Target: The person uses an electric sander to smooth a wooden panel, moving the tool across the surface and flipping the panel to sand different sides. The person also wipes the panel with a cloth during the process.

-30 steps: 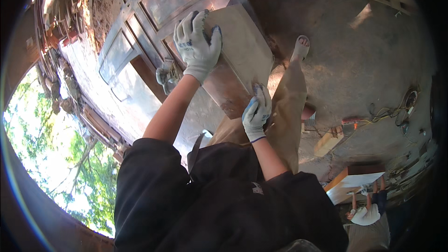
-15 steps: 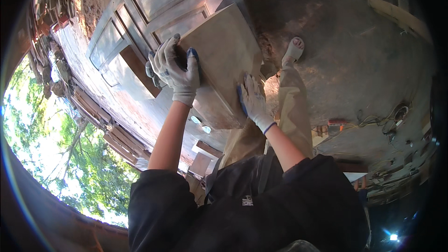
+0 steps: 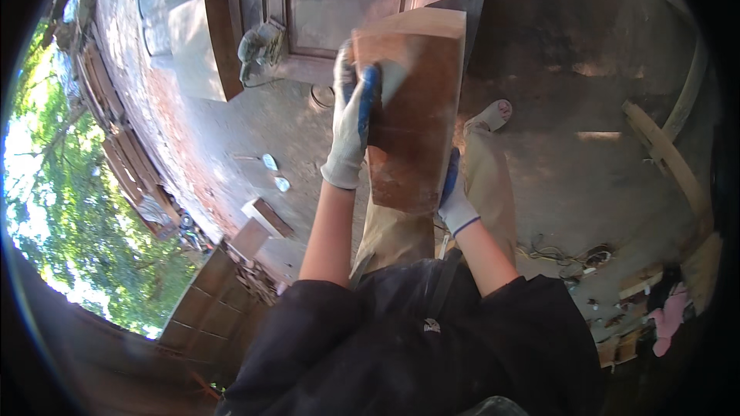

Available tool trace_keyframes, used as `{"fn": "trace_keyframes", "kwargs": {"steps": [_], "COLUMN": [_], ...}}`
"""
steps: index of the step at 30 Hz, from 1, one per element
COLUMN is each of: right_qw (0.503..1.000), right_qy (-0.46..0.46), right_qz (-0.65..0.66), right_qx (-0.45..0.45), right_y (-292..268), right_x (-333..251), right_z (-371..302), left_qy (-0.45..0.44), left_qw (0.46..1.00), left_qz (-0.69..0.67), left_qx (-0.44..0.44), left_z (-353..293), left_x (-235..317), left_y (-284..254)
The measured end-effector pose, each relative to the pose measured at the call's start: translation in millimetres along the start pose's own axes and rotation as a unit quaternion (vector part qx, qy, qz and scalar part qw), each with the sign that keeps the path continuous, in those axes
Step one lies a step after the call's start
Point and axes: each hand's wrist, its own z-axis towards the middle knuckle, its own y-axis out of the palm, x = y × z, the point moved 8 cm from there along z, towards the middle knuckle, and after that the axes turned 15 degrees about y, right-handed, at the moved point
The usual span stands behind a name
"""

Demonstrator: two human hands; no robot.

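Observation:
A box-shaped wooden piece [image 3: 416,119] is held up in front of my legs, a reddish-brown face turned toward me and a paler end at its far side. My left hand [image 3: 351,135], in a white glove with blue on the palm side, grips its left edge, thumb over the brown face. At the lower right edge, my right hand [image 3: 456,200] in a matching glove supports the piece; most of its fingers are hidden behind the wood. A power sander [image 3: 258,50] rests beyond my left hand, by a panelled wooden door [image 3: 347,19].
Another box-shaped wooden piece [image 3: 196,46] lies at the far left. Small pale blue objects [image 3: 270,162] and wood offcuts [image 3: 266,217] are on the floor to the left. Long planks [image 3: 667,154] lie at the right, with cables [image 3: 578,256] nearer me.
The wooden piece has been turned, so a reddish-brown face shows instead of the broad pale one. Both hands have shifted right with it, and the view has swung, revealing the sander.

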Motion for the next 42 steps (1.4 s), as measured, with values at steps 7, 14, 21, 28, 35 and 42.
{"fn": "trace_keyframes", "kwargs": {"steps": [7, 14, 21, 28, 35, 42], "right_qw": [0.974, 0.973, 0.972, 0.637, -0.037, -0.131], "right_qy": [-0.126, -0.176, -0.206, -0.586, -0.566, -0.452], "right_qz": [-0.175, -0.108, -0.057, -0.370, -0.627, -0.778], "right_qx": [0.067, 0.102, 0.101, 0.337, 0.535, 0.417], "right_y": [-12, -1, 62, 210, 303, 337], "right_x": [2, 15, 22, -22, 21, 53], "right_z": [-28, -15, -1, -96, -68, -30], "left_qy": [-0.023, 0.144, 0.097, 0.040, 0.121, 0.128], "left_qw": [0.985, 0.957, 0.954, 0.922, 0.813, 0.545], "left_qz": [-0.095, 0.107, 0.149, 0.171, 0.553, 0.828], "left_qx": [-0.144, -0.226, -0.240, -0.346, -0.136, -0.039], "left_z": [8, 28, -17, -122, 26, 271], "left_x": [-19, -12, -28, -87, -190, -208], "left_y": [9, 8, -44, -151, -312, -442]}}
